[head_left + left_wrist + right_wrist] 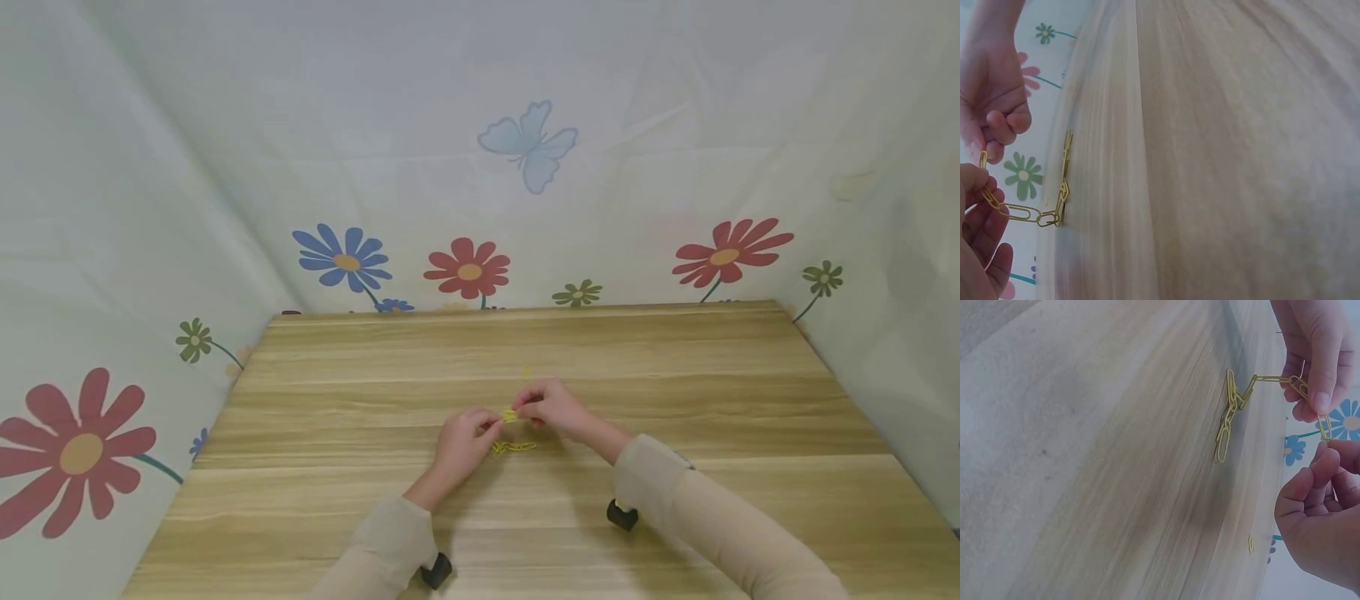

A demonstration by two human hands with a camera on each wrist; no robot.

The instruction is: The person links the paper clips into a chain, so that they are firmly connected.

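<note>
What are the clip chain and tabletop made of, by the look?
Clip chain: thin bent wire, probably metal with a yellow or gold coating; glossy highlights, though plastic coating can't be ruled out. Table: wood-grain surface, matte, light tan streaks; solid wood or laminate, cannot tell.

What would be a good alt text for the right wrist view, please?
Two hands pinch one end of a chain of yellow paper clips above a wooden table; the chain's other end lies on the wood. A single loose clip lies nearby.

Glossy yellow metal wire seen in the paper-clip chain (1238,406), matt, smooth grained wood in the table (675,375), soft printed cloth in the backdrop (225,125)
</note>
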